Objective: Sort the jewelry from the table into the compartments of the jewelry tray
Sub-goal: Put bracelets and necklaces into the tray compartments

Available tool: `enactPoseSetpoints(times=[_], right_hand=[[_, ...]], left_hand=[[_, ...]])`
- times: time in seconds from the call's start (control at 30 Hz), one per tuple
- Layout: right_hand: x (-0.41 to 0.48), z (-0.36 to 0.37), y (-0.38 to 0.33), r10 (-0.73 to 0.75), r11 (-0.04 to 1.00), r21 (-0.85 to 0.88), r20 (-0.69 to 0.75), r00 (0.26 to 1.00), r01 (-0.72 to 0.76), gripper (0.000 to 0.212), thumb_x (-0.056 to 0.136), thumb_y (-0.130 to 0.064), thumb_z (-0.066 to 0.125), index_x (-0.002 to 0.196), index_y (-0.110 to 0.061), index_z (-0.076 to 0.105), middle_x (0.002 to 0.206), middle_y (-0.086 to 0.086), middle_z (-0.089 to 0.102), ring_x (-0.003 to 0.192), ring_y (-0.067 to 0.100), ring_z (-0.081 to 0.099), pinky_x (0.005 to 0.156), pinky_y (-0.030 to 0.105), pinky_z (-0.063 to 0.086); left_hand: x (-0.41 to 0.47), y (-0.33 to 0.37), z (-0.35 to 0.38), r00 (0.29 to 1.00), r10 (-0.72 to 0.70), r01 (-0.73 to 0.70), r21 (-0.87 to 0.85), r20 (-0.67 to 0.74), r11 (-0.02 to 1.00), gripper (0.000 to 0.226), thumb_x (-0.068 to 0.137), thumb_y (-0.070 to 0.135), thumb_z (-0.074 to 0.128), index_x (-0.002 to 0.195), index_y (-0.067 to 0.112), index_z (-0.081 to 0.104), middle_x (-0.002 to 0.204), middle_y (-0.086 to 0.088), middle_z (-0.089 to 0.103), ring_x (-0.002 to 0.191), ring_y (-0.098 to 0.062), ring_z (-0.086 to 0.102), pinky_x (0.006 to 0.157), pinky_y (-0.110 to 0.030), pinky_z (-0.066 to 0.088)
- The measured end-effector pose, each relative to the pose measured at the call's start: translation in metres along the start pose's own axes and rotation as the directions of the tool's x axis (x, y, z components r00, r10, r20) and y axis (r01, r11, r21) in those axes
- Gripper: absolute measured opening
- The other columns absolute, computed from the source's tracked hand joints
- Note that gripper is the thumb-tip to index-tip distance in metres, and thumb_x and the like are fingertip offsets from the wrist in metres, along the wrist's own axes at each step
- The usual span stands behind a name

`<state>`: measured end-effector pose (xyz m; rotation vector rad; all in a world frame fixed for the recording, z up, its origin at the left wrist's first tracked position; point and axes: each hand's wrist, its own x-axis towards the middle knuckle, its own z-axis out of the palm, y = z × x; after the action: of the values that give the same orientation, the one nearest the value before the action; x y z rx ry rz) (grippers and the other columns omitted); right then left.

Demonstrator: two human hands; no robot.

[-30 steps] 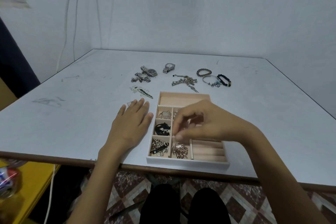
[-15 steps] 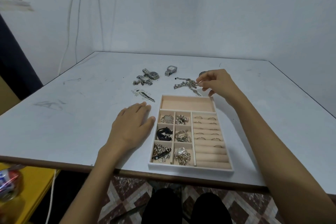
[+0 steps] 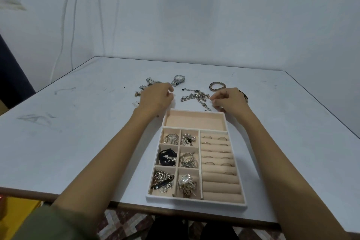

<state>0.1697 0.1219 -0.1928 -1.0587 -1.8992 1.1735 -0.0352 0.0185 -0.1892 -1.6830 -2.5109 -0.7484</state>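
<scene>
Six jewelry tray (image 3: 194, 202) compartments hold pieces (image 3: 171, 138) — rings (image 3: 222, 138) between rolls.

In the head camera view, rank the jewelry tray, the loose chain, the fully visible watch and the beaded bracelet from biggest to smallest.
Largest: jewelry tray, by far, though it is also nearest the camera.
Next: chain.
Last: watch and beaded bracelet look about alike, so I won't rank them.

The jewelry tray (image 3: 194, 201) sits at the near edge of the desk (image 3: 78, 142). Just behind it lies a chain (image 3: 196, 97), between the left hand (image 3: 156, 99) and the right hand (image 3: 229, 100). A watch (image 3: 178, 80) and a bracelet (image 3: 217, 85) lie farther back.
</scene>
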Motion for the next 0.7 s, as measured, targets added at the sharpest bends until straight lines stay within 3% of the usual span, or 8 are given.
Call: enactPoseSetpoints(times=[0.13, 0.23, 0.4, 0.57, 0.7], right_hand=[[-0.004, -0.005, -0.001, 0.046, 0.989, 0.143, -0.026, 0.999, -0.041, 0.018, 0.081, 0.016, 0.054, 0.095, 0.008, 0.065, 0.073, 0.016, 0.056, 0.054, 0.014, 0.055, 0.049, 0.019, 0.049], [-0.005, -0.005, -0.001, 0.054, 0.983, 0.177, -0.033, 0.998, -0.047, 0.020, 0.081, 0.016, 0.053, 0.097, 0.010, 0.064, 0.078, 0.018, 0.056, 0.054, 0.014, 0.056, 0.051, 0.022, 0.052], [-0.003, -0.008, 0.000, 0.062, 0.980, 0.192, -0.040, 0.997, -0.054, 0.018, 0.083, 0.016, 0.052, 0.097, 0.012, 0.063, 0.078, 0.020, 0.058, 0.057, 0.019, 0.057, 0.052, 0.025, 0.055], [0.001, -0.016, 0.002, 0.046, 0.983, 0.182, -0.120, 0.992, -0.023, 0.017, 0.082, 0.013, 0.052, 0.093, 0.010, 0.065, 0.075, 0.020, 0.061, 0.056, 0.023, 0.060, 0.057, 0.032, 0.058], [0.006, -0.024, 0.007, 0.066, 0.982, 0.190, -0.282, 0.957, -0.012, 0.020, 0.080, 0.011, 0.051, 0.083, 0.000, 0.067, 0.068, 0.020, 0.062, 0.051, 0.026, 0.060, 0.054, 0.037, 0.059]], left_hand=[[0.040, 0.013, 0.021, 0.993, 0.112, -0.118, 0.160, 0.045, 0.980, 0.034, 0.095, 0.016, 0.044, 0.126, 0.015, 0.056, 0.127, -0.007, 0.057, 0.116, -0.031, 0.054, 0.089, -0.041, 0.045], [0.054, 0.021, 0.032, 0.976, 0.208, -0.218, 0.265, 0.063, 0.939, 0.031, 0.095, 0.011, 0.044, 0.123, 0.009, 0.056, 0.128, -0.010, 0.052, 0.114, -0.032, 0.052, 0.078, -0.040, 0.043], [0.063, 0.013, 0.046, 0.959, 0.281, -0.281, 0.234, 0.033, 0.931, 0.024, 0.088, 0.003, 0.051, 0.104, 0.008, 0.067, 0.111, -0.011, 0.055, 0.103, -0.031, 0.055, 0.071, -0.037, 0.047], [0.060, 0.012, 0.042, 0.954, 0.299, -0.290, 0.196, -0.018, 0.937, 0.017, 0.079, -0.001, 0.053, 0.080, 0.009, 0.066, 0.091, -0.009, 0.061, 0.082, -0.033, 0.059, 0.060, -0.033, 0.041], [0.053, 0.008, 0.037, 0.956, 0.282, -0.269, 0.136, -0.083, 0.953, 0.013, 0.088, 0.014, 0.053, 0.091, 0.008, 0.065, 0.092, -0.011, 0.064, 0.084, -0.034, 0.059, 0.066, -0.037, 0.047]])
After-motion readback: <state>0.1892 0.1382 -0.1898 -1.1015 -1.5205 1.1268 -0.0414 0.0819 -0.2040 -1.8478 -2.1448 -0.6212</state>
